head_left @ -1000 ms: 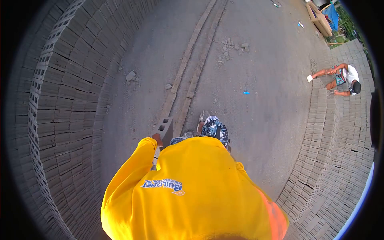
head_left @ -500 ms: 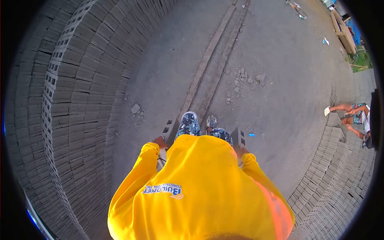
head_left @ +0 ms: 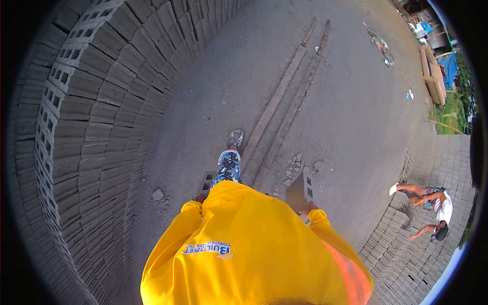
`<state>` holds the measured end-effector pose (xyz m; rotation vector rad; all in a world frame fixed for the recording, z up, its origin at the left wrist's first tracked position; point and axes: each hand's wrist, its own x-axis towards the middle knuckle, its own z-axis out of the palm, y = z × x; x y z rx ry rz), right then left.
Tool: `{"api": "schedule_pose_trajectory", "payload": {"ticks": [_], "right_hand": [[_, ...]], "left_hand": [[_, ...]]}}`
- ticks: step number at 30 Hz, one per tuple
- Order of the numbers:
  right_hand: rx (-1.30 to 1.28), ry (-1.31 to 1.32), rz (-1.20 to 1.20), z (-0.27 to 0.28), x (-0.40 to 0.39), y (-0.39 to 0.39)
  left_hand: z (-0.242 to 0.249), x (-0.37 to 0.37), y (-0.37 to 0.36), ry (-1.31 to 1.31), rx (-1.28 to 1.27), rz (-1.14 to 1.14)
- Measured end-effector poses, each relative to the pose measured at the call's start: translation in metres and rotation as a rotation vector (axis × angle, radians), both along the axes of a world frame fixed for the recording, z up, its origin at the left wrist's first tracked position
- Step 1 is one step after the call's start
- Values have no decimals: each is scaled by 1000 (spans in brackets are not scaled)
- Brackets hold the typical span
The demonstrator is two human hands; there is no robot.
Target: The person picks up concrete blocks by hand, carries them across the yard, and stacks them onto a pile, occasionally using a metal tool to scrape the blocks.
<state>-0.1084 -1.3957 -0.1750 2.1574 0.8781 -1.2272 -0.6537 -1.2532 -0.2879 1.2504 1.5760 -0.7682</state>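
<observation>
Down at my left side, a grey hollow concrete block (head_left: 207,180) hangs from my left hand (head_left: 201,198), whose fingers are partly hidden by the yellow sleeve. My right hand (head_left: 308,207) grips a second hollow concrete block (head_left: 299,192) at my right side, its holed face turned outward. Both blocks are held clear of my legs and above the ground. Between them is my yellow shirt (head_left: 254,244), with my left foot (head_left: 235,138) stepped forward; the right foot is hidden.
A tall wall of stacked hollow blocks (head_left: 96,137) curves along the left. Two long strips (head_left: 279,96) run ahead over the ground, with broken rubble (head_left: 294,168) beside them. At right, a person (head_left: 432,208) in a white top sits on lower block stacks (head_left: 386,229).
I have moved forward, my left foot now well ahead, both blocks still in hand. The rubble is closer. The person at right shows more fully, one arm reaching down to the stacks.
</observation>
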Motion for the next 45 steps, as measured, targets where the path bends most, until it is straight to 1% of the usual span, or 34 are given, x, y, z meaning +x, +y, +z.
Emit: {"api": "schedule_pose_trajectory", "payload": {"ticks": [1, 3, 5, 6, 7, 9, 10, 15, 17, 19, 22, 25, 28, 31, 32, 33, 35, 37, 38, 41, 42, 44, 45], "right_hand": [[14, 16, -13, 16, 0, 35], [67, 71, -41, 24, 1, 107], [178, 175, -56, 11, 9, 155], [242, 227, -67, -1, 17, 180], [275, 251, -80, -9, 21, 206], [253, 239, -86, -18, 24, 265], [244, 230, -86, -21, 26, 298], [194, 208, -81, -43, 67, 466], [172, 208, -88, -49, 91, 530], [159, 210, -91, -45, 118, 601], [143, 208, -105, -34, 155, 692], [130, 207, -102, -21, 183, 782], [122, 185, -98, -6, 218, 872], [97, 157, -79, 12, 257, 969], [79, 144, -68, 19, 271, 1004], [66, 135, -56, 25, 286, 1041], [12, 108, -36, 41, 319, 1122], [35, 100, -1, 12, 357, 1162], [57, 94, 20, 4, 383, 1197], [-22, 140, 86, 26, 433, 1315], [48, 105, 76, 29, 447, 1343], [66, 155, 182, 12, 486, 1406], [51, 115, 194, 26, 487, 1446]], "left_hand": [[-9, 4, 32, 1, -31, -2], [-36, 4, 92, 22, -102, 13], [-37, 9, 157, 59, -119, 26], [20, 30, 205, 76, -80, -121], [42, 39, 242, 83, -16, -142], [64, 56, 308, 97, 118, -172], [82, 67, 351, 86, 97, -182], [82, 110, 533, 100, 153, -151], [84, 130, 588, 120, 144, -166], [87, 159, 673, 149, 144, -199], [106, 198, 776, 76, 171, -153], [134, 243, 883, 33, 5, -89], [125, 277, 960, -14, 102, -90], [85, 311, 1026, -35, 193, -118], [80, 328, 1050, 0, 153, -102], [77, 343, 1076, -9, 163, -110], [50, 368, 1121, -36, 185, -105], [14, 386, 1157, -27, 133, -106], [1, 403, 1185, -25, 118, -105], [22, 439, 1267, -87, -102, -122], [32, 453, 1280, -67, 16, -13], [37, 465, 1299, -82, 61, -42], [37, 470, 1320, -91, 100, -64]]}}
